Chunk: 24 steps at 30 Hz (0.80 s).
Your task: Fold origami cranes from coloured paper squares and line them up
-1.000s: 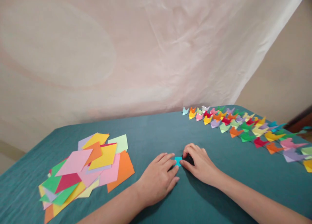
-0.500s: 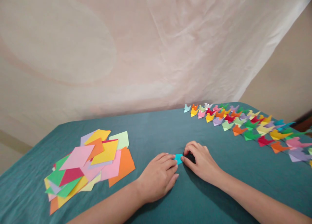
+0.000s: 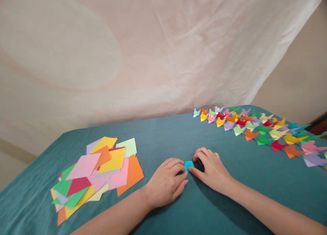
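A small folded piece of bright blue paper point(image 3: 188, 165) lies on the teal cloth between my two hands. My left hand point(image 3: 170, 182) rests palm down with bent fingers, its fingertips against the paper's left side. From the right, my right hand point(image 3: 209, 165) reaches in with thumb and forefinger curved towards each other. That thumb presses on the paper's lower right edge, and the forefinger tip is by its upper right corner. The paper's underside and parts of its edges are hidden by the fingers.
Loose square sheets in many colours point(image 3: 102, 170) overlap in a heap on the left. Several rows of small folded paper birds point(image 3: 251, 135) stand at the back right. A pale fabric sheet point(image 3: 153, 57) hangs behind the cloth-covered table point(image 3: 163, 136).
The right side of the blue paper now looks folded inwards, making it shorter and blunter. My left fingertips have shifted slightly and cover less of it. The view has moved a little.
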Tool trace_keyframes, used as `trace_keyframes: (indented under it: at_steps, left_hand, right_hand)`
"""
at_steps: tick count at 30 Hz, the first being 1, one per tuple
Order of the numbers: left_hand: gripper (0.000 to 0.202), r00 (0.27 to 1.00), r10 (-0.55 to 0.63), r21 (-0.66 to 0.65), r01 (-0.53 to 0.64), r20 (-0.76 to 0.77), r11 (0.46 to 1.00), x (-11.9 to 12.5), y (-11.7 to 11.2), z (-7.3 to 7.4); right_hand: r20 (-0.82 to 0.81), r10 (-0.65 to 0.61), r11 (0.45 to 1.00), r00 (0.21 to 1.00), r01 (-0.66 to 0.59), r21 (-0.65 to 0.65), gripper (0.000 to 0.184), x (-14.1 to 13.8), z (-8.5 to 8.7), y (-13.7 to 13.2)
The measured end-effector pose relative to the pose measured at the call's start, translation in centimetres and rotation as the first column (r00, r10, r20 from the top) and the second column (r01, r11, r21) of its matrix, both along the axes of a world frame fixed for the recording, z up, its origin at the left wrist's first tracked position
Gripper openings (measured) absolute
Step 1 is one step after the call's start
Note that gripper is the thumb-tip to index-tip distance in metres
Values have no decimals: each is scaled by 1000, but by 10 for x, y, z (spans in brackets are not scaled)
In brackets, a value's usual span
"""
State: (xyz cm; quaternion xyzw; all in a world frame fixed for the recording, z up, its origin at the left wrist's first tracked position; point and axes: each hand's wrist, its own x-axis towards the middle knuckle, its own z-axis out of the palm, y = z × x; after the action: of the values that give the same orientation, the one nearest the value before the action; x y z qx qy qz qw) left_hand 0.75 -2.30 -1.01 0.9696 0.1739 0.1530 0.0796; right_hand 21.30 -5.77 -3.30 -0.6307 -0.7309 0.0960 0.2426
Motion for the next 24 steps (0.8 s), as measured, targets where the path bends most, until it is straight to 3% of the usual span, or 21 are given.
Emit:
trace_keyframes:
  at_steps: [13, 17, 21, 24]
  left_hand:
    - [27, 998, -40, -73, 42, 39, 996, 1, -2, -7]
    - [25, 996, 20, -211, -1, 88, 977, 2, 1, -6]
    - [27, 993, 99, -372, -69, 62, 926, 8, 17, 4]
    - [30, 999, 30, -408, -19, 21, 913, 15, 38, 11]
  right_hand:
    - [-24, 37, 999, 999, -37, 12, 10, 6, -3, -1]
    - [-29, 45, 998, 999, -44, 35, 8, 4, -2, -2]
    - [-38, 58, 998, 998, -57, 39, 7, 3, -3, -2]
    - [-46, 58, 998, 997, -56, 42, 7, 3, -4, -2]
